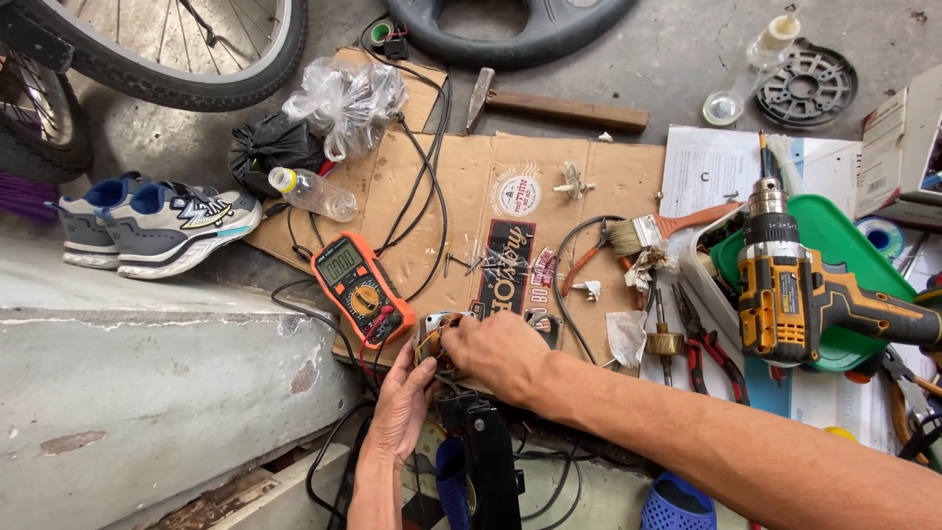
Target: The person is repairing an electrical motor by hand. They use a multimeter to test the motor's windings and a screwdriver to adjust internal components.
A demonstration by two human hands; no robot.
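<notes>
- A small part with copper-coloured windings point(429, 345) sits at the near edge of a flattened cardboard sheet point(471, 186) on the floor, gripped between both hands.
- The left hand point(400, 407) comes up from below and cups the part from its near side, fingers curled against it; the right hand point(496, 351) reaches in from the right and pinches it from above, covering most of it, so only a sliver of white casing and copper shows.
- Just left of the part lies an orange-and-grey multimeter point(358, 288), its display lit, with red and black leads trailing toward the hands.
- Black cables point(424, 167) loop across the cardboard behind it; loose screws point(488, 261) lie just beyond the hands.
- A black upright piece point(488, 466) stands directly below the hands, hiding the underside of the part.
- To the right: a paintbrush point(648, 231), red-handled pliers point(708, 348), a brass-coloured fitting point(664, 343), and a yellow-and-black cordless drill point(805, 294) resting on a green lid point(834, 231).
- Farther back: a hammer point(554, 106), a clear plastic bottle with a yellow cap point(312, 192), a crumpled clear bag point(343, 98) and a black bag point(267, 147).
- The cardboard bears a round red-and-white label near its middle and a dark rectangular printed panel toward its near edge.
- At far left, a pair of grey-and-blue shoes point(162, 221) sits beside a bicycle wheel point(186, 54).
</notes>
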